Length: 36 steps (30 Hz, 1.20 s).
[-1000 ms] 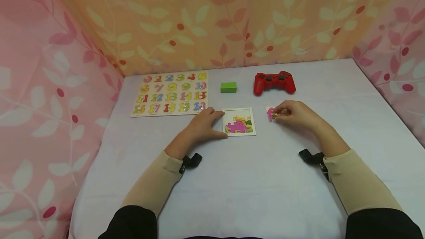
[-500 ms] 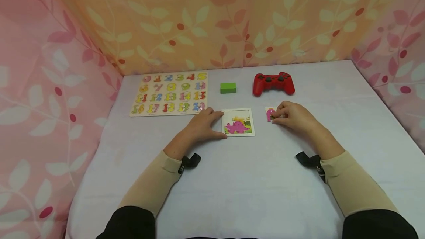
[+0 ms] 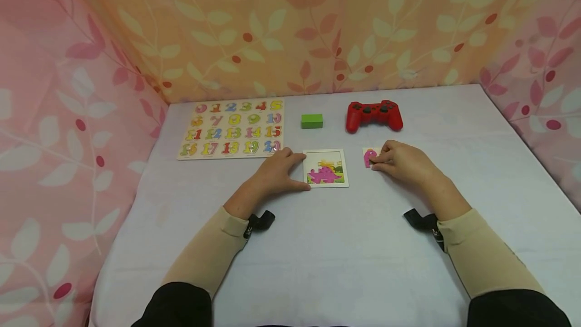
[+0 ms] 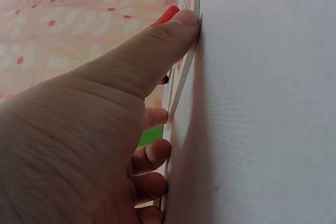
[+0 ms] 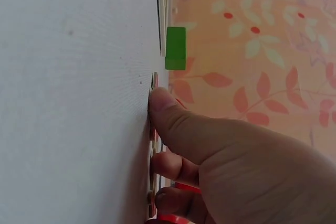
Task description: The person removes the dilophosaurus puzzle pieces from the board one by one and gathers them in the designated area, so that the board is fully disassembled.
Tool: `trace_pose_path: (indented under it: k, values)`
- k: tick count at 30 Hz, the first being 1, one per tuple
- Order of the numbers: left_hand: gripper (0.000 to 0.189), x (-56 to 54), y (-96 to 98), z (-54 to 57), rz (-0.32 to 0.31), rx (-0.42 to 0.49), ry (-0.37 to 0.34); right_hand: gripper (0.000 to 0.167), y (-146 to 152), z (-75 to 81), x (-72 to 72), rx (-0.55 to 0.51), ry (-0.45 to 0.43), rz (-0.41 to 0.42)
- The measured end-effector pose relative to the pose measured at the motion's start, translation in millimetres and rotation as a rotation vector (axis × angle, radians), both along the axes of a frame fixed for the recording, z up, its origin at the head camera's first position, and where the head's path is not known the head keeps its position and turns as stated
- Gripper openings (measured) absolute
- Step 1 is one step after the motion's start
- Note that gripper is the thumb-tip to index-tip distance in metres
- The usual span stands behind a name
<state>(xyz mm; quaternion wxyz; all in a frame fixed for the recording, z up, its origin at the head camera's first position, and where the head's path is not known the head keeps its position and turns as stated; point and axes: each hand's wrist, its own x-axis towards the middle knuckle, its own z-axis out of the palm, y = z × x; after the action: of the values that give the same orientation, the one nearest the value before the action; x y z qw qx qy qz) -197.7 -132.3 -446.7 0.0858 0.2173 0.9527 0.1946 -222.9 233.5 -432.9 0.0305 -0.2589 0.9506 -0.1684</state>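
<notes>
- L hand [image 3: 277, 173] rests against the flat square white-rimmed puzzle frame [image 3: 329, 155]: thumb by its lower left corner, forefinger on the left edge nr the top corner; the hand is spread, not clenched
- Frame lies flat on the white cloth-covered table [image 3: 340, 256], approx centre, part-filled w/ a pink dinosaur-like picture [image 3: 325, 174] on green & yellow; upper part shows white
- R hand [image 3: 406, 163] pinches the small flat pink-printed puzzle piece [image 3: 368, 157] btwn thumb & fingers, just above or on the cloth (can't tell if it's one pc or several together)
- That piece is to the R of the frame, near but apart
- Behind the frame: solid green rectangular block [image 3: 311, 121]; further R, behind the R hand, a red game controller w/ black buttons [image 3: 374, 115]
- Back L: flat beige board w/ multicoloured numerals 0–20 [image 3: 241, 148], its near R corner by the L hand's fingers
- Beige sleeves [image 3: 199, 251] on both forearms, black wrist-worn device [image 3: 260, 220] on each
- Pink & orange leaf-print curtains [image 3: 317, 29] around the table's back & sides
</notes>
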Motion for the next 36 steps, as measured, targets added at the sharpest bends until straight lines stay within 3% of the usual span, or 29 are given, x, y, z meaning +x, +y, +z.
trace_pose_path:
  k: [4, 11, 19, 26, 36]
  values:
    - [0.093, -0.3, -0.1, 2.0, -0.004, -0.012, -0.003, 0.027, -1.0, -0.2, 1.1, -0.029, -0.039, -0.029]
    - [0.094, -0.9, -1.7, 6.0, -0.016, -0.007, -0.006, 0.028, -3.6, 0.3, -2.4, -0.136, -0.214, -0.198]
    - [0.093, 1.5, -1.6, 5.5, -0.011, -0.008, -0.011, 0.037, 2.4, 12.0, -3.0, -0.184, -0.298, -0.232]
    - [0.092, 2.7, 1.3, 4.3, -0.006, -0.008, -0.006, 0.041, 9.7, 54.2, 8.9, -0.217, -0.159, -0.197]
    - [0.093, 3.1, 1.2, 0.0, 0.001, -0.012, 0.011, 0.018, 15.7, 113.1, 41.3, -0.418, 0.111, -0.189]
